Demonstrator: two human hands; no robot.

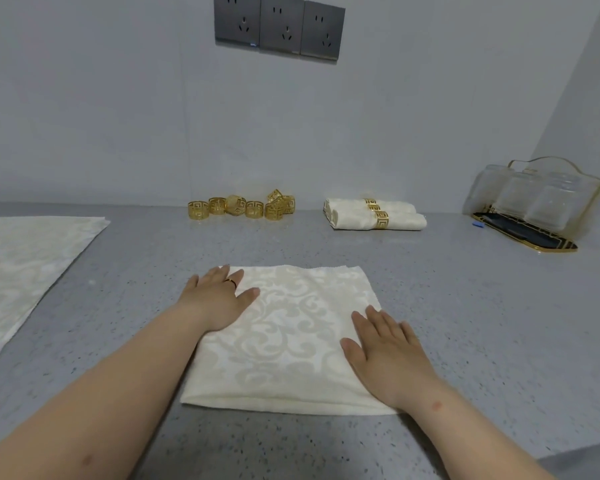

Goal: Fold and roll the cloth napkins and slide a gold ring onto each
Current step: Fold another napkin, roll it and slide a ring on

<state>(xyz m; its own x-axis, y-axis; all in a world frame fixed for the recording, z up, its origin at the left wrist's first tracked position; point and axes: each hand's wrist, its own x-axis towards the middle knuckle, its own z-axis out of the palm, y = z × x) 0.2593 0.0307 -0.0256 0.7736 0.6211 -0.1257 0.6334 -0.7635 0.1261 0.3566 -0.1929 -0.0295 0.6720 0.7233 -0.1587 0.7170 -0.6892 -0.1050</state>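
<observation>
Both palms down, nothing gripped: the left hand (219, 299) lies flat, fingers straight and close together, on the folded napkin (291, 344) up at its ten o'clock corner, a thin band showing on one finger. Right hand (387, 355) is flat too, fingers slightly spread, pressing the cloth's edge at about four o'clock. That napkin, cream with a swirling damask pattern, sits as a folded square dead centre on the grey speckled counter (482, 306). Look past it to twelve o'clock and there's a cluster of loose gold rings (243, 207) against the wall, a couple tipped onto the others. At one o'clock, well apart from the hands, the rolled napkins (395, 221) lie side by side, each wearing a gold ring round its middle. Over at nine o'clock a flat napkin (25, 265) lies spread open, only partly in sight. At two o'clock, glass jars (534, 202) stand on a dark gold-rimmed tray (520, 232). Wall sockets (279, 27) sit high at twelve
</observation>
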